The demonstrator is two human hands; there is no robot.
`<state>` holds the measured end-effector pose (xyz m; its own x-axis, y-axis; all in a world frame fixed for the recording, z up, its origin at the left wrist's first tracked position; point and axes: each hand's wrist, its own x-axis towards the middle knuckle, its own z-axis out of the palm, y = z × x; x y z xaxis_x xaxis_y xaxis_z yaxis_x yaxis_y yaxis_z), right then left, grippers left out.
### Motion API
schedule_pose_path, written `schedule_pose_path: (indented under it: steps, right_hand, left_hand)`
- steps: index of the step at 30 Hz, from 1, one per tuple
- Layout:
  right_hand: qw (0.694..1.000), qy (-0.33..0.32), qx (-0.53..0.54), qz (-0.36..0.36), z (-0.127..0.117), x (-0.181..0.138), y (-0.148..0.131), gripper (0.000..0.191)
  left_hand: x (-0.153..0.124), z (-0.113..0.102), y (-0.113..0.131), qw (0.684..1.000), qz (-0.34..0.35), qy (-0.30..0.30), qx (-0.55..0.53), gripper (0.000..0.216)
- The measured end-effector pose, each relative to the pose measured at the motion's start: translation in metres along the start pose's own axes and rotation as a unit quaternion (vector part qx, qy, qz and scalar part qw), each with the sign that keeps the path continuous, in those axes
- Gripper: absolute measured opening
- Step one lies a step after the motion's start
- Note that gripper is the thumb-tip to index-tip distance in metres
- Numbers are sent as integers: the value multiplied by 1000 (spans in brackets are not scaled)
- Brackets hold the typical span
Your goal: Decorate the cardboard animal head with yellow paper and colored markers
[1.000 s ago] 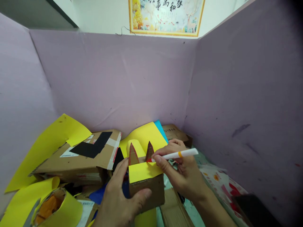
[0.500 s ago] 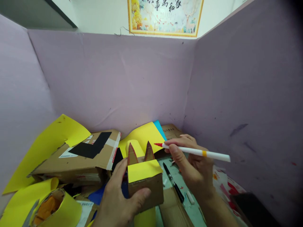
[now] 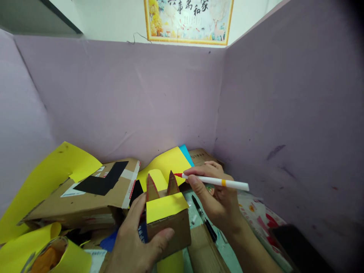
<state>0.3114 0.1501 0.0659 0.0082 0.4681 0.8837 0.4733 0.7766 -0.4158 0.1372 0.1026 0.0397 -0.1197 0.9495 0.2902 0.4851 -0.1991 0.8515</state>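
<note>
My left hand (image 3: 142, 235) grips a small cardboard box (image 3: 170, 231) from its left side, thumb across the front face. Yellow paper (image 3: 167, 206) covers the box's top front, and two pointed cardboard ears (image 3: 172, 184) stand up from it. Red lines run along the ears' edges. Beneath the box a yellow paper piece (image 3: 170, 262) shows. My right hand (image 3: 217, 193) pinches a white marker pen (image 3: 218, 181) with a red tip and a yellow band. The tip is at the right ear's upper edge; whether it touches, I cannot tell.
A large cardboard box (image 3: 82, 201) with black paper (image 3: 104, 180) on it lies at left. Yellow sheets (image 3: 65, 159) lean around it. A yellow-wrapped tube (image 3: 75, 254) stands front left. A black pen (image 3: 209, 225) lies at right, and a dark flat object (image 3: 298, 246) farther right.
The right hand has brought the marker's tip leftward, closer to the right ear. The whole view has shifted, so the scene sits slightly farther left. The left hand keeps its hold on the box.
</note>
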Motion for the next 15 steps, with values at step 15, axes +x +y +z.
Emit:
schedule_pose_path:
  steps: [15]
  right_hand:
    - [997,-70,-31,32,-6,0,0,13]
  left_hand:
    - [0,1,1,1000,-9,19,-2,62]
